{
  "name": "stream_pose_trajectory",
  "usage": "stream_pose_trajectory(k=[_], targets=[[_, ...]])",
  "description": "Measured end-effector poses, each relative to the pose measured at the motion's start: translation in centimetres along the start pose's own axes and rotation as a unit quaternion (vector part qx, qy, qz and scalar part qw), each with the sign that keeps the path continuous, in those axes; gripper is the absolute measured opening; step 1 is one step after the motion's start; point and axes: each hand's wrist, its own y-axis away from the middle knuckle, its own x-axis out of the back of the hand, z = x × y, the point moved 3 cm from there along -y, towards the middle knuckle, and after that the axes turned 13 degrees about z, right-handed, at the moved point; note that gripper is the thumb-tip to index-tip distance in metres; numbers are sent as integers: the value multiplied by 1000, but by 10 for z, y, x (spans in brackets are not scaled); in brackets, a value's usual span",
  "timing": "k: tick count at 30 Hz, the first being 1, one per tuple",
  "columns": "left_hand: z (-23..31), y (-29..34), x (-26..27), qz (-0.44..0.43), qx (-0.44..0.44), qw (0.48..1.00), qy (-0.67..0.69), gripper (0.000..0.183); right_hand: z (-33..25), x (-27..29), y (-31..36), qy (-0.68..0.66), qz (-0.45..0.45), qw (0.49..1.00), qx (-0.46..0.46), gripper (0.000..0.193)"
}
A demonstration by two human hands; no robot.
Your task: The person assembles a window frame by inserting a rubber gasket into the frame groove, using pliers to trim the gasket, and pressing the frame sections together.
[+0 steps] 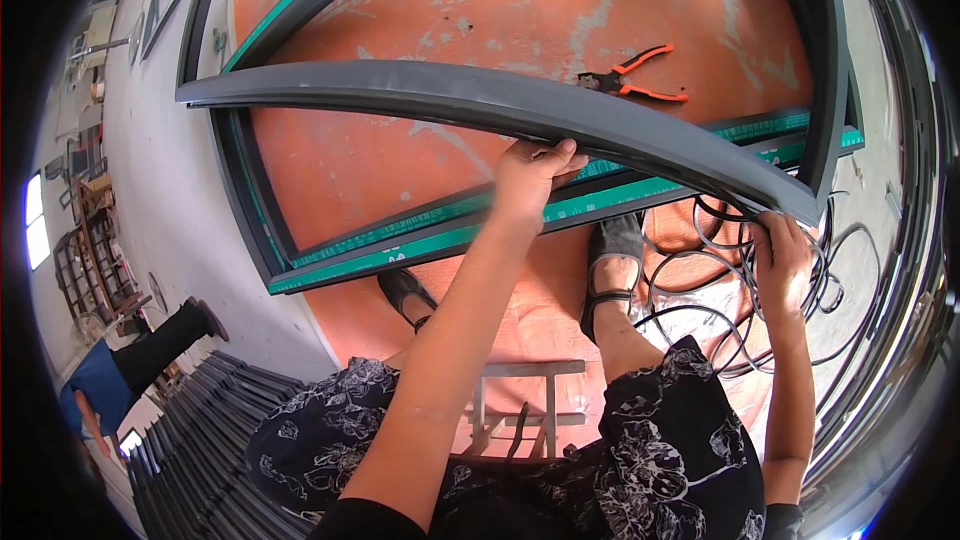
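Note:
A dark grey window frame [400, 85] is tilted up in front of me, its near bar crossing the view. My left hand [535, 175] is closed around the lower edge of that bar near its middle, thumb on top. At the bar's right end, by the corner, my right hand [783, 260] has its fingers bent together on a thin black rubber strip [720, 208]; the fingertips are partly hidden. More of this strip lies in loose loops under and around the right hand. Below the raised bar rests another frame bar with green protective film [400, 252].
Pliers with orange handles [640, 75] lie on the worn orange floor sheet [420, 165] inside the frame. A small stool [530, 370] stands between my legs. Stacked dark profiles [220, 440] lie at lower left, near another person [105, 380]. Long dark bars line the right side.

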Motion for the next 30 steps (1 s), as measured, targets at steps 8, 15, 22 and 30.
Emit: stream_pose_trajectory(k=[8, 15, 22, 30], targets=[[-2, -11, 28, 16, -14, 992, 124, 30, -15, 6, -38, 65, 8, 995, 71, 58], [12, -5, 30, -1, -38, 987, 158, 38, -8, 8, -71, 81, -103, 984, 122, 63], [67, -45, 97, 110, -88, 983, 114, 32, -99, -20, -83, 35, -91, 989, 110, 60], [151, -67, 157, 139, -62, 974, 170, 35, -219, -77, -76, -54, -26, 982, 177, 55]])
